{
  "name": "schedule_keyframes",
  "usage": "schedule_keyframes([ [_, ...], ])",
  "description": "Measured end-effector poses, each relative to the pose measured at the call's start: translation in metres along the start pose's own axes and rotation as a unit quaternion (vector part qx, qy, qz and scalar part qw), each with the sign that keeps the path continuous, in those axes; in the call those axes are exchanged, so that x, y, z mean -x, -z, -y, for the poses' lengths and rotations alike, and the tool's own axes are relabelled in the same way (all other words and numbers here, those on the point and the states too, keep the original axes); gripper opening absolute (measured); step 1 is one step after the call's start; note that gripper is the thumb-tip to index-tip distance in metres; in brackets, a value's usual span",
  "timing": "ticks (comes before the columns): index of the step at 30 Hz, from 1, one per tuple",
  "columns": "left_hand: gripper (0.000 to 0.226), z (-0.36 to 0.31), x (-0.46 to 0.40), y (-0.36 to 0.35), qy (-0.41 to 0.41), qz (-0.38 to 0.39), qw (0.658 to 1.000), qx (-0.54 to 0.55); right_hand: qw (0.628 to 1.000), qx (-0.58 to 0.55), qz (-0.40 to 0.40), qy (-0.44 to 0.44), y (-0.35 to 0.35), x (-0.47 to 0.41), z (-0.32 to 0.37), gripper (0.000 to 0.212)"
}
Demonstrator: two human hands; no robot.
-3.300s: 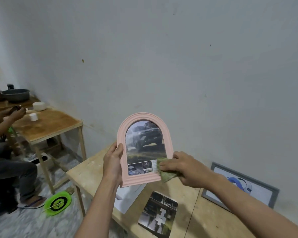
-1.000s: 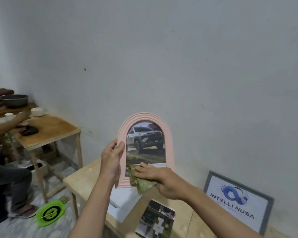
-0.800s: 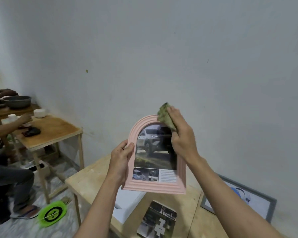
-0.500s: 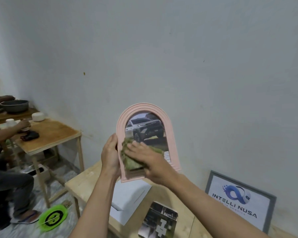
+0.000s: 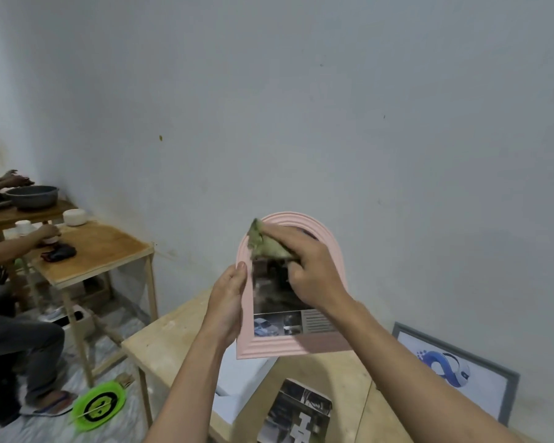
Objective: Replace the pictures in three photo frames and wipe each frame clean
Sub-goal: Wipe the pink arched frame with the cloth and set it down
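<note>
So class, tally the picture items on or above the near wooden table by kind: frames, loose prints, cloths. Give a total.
Frames: 2, the pink arched frame and the grey rectangular frame.
Loose prints: 1, the car photo print.
Cloths: 1, the green cloth.
Total: 4.

A seated person (image 5: 16, 330) works at a side surface (image 5: 103, 251) holding a grey basin (image 5: 32, 196); a green disc (image 5: 98, 406) lies on the floor.
</note>
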State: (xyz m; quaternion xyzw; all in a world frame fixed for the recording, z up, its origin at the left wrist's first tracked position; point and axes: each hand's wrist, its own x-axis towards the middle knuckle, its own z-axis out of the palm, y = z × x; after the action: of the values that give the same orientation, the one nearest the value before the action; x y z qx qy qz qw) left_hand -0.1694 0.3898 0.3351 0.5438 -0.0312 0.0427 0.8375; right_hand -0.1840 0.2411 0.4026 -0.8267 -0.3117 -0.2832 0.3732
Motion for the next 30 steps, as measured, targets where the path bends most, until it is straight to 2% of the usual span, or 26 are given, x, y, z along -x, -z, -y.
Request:
schedule_keyframes([
  [2,0.023,0.001,0.002,-0.012,-0.016,0.005,1.000,-0.006,0.993,0.108,0.014,0.051,-0.011,-0.014,0.002,0.064],
  [4,0.019,0.000,0.003,-0.018,-0.048,-0.011,0.999,-0.022,0.961,0.244,0.060,0.115,-0.028,-0.015,-0.007,0.059],
  [5,0.017,0.002,0.001,-0.017,-0.067,-0.014,0.997,-0.030,0.951,0.277,0.060,0.120,-0.032,-0.016,-0.014,0.059],
  [6,0.014,0.003,0.000,-0.015,-0.081,-0.014,0.996,-0.029,0.950,0.291,0.043,0.105,-0.031,-0.018,-0.019,0.061],
  [10,0.028,0.003,0.000,-0.003,-0.083,-0.037,0.995,-0.041,0.945,0.325,-0.035,-0.016,-0.004,-0.033,-0.038,0.075],
  [12,0.026,0.000,-0.003,-0.001,-0.085,-0.045,0.995,-0.037,0.940,0.338,-0.025,-0.042,0.002,-0.027,-0.048,0.071],
  [14,0.026,-0.005,-0.008,-0.001,-0.082,-0.062,0.994,-0.034,0.940,0.341,-0.014,-0.031,0.000,-0.008,-0.058,0.064],
  [18,0.025,-0.012,-0.023,0.006,-0.075,-0.112,0.991,-0.010,0.956,0.293,0.022,-0.027,-0.014,0.051,-0.074,0.070],
  [21,0.025,-0.013,-0.033,0.012,-0.067,-0.136,0.988,-0.003,0.970,0.227,0.040,-0.075,-0.026,0.092,-0.070,0.070],
  [24,0.028,-0.006,-0.037,0.008,-0.051,-0.137,0.989,-0.013,0.978,0.162,0.035,-0.127,-0.036,0.109,-0.055,0.070],
  [28,0.027,0.002,-0.031,-0.012,-0.057,-0.124,0.990,-0.032,0.989,0.073,0.100,-0.086,-0.060,0.108,-0.006,0.063],
  [30,0.025,0.002,-0.029,-0.014,-0.063,-0.116,0.990,-0.048,0.987,-0.015,0.128,-0.099,-0.057,0.101,0.003,0.062],
])
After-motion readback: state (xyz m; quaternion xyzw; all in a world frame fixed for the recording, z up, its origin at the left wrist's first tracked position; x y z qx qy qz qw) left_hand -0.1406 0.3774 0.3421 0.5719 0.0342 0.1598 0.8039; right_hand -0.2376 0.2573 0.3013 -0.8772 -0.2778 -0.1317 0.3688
